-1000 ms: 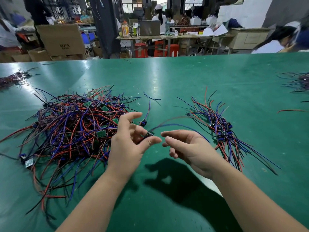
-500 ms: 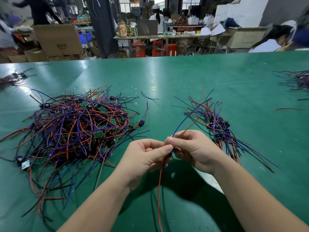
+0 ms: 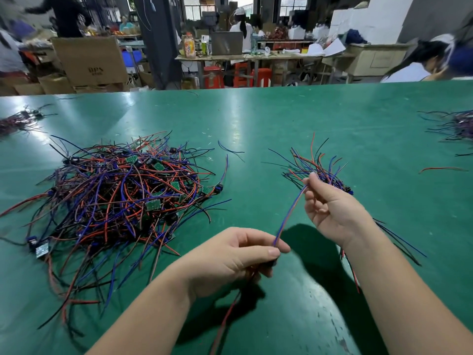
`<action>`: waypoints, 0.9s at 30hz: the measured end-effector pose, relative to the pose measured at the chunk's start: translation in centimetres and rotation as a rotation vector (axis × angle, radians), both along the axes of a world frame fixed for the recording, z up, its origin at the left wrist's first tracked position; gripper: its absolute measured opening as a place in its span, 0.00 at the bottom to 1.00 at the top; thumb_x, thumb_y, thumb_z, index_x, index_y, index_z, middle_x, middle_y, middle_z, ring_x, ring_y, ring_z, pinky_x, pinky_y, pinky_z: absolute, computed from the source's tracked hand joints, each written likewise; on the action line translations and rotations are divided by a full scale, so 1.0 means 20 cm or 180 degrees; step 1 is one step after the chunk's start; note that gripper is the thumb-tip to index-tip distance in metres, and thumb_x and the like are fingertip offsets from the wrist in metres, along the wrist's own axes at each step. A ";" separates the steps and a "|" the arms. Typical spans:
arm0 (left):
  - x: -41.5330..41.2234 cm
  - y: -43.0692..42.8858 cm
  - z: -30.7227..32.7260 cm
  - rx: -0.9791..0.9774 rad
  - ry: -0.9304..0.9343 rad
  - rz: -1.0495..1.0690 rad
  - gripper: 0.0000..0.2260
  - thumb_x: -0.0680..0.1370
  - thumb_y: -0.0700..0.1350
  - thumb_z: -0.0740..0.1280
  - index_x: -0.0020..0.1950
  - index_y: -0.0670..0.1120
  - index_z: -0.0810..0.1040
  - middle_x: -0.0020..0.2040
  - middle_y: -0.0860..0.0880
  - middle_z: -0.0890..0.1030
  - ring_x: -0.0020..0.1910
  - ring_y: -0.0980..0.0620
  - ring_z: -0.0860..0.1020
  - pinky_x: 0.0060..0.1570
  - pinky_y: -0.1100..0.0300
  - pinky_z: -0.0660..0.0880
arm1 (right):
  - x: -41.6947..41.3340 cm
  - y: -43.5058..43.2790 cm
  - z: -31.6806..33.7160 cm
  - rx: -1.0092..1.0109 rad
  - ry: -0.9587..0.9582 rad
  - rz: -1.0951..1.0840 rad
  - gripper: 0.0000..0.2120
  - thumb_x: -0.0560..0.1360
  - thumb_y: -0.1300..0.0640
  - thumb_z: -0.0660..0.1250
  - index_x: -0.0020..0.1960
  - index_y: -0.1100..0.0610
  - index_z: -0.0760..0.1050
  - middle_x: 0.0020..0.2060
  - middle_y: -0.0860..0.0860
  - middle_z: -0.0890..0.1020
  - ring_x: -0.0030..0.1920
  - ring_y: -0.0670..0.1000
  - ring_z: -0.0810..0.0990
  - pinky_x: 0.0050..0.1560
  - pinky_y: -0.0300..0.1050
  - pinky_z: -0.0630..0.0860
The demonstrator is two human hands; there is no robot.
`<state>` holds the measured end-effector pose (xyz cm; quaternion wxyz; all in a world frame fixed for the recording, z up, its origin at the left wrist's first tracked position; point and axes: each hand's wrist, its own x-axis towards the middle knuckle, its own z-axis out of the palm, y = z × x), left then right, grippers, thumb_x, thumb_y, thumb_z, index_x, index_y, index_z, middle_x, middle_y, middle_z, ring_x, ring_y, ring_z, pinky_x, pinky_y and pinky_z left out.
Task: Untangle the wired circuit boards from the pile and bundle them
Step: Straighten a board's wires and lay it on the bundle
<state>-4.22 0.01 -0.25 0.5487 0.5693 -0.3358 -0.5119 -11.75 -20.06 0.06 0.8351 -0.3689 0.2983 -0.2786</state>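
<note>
Over the green table (image 3: 256,119), a red-and-blue wire pair (image 3: 290,213) is pinched low in the grip of the left hand (image 3: 230,260) (a red lead (image 3: 225,321) trails below) and higher in that of the right hand (image 3: 330,208) — beyond, the tangled pile (image 3: 115,198) is seen left, a sorted bundle (image 3: 317,167) right.

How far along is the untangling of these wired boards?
Done: a small sorted bundle on the right. In hand: left hand and right hand pinch one piece's red and blue wires between them. Left: the big tangled pile, so most work is ahead.
</note>
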 end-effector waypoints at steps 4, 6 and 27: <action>0.06 0.03 0.03 -0.0345 -0.0010 0.0167 0.04 0.70 0.43 0.71 0.42 0.52 0.84 0.36 0.51 0.82 0.33 0.57 0.77 0.33 0.68 0.69 | 0.00 -0.04 -0.02 0.0199 -0.0066 -0.0411 0.13 0.80 0.58 0.61 0.40 0.61 0.77 0.31 0.52 0.78 0.27 0.44 0.77 0.27 0.33 0.73; 0.07 0.01 0.05 -0.0676 0.0399 0.0676 0.05 0.67 0.42 0.76 0.36 0.52 0.83 0.34 0.51 0.82 0.31 0.58 0.77 0.32 0.68 0.71 | 0.00 -0.01 -0.03 -0.0054 0.0246 0.0067 0.10 0.79 0.61 0.61 0.41 0.62 0.77 0.30 0.53 0.78 0.26 0.45 0.76 0.27 0.33 0.73; 0.02 -0.05 -0.04 -0.0581 0.0308 0.1177 0.11 0.63 0.47 0.75 0.40 0.43 0.85 0.40 0.44 0.85 0.36 0.49 0.84 0.34 0.61 0.79 | -0.01 0.19 0.00 -0.0943 -0.0050 0.1701 0.04 0.65 0.60 0.69 0.32 0.59 0.81 0.28 0.51 0.78 0.25 0.43 0.74 0.29 0.31 0.74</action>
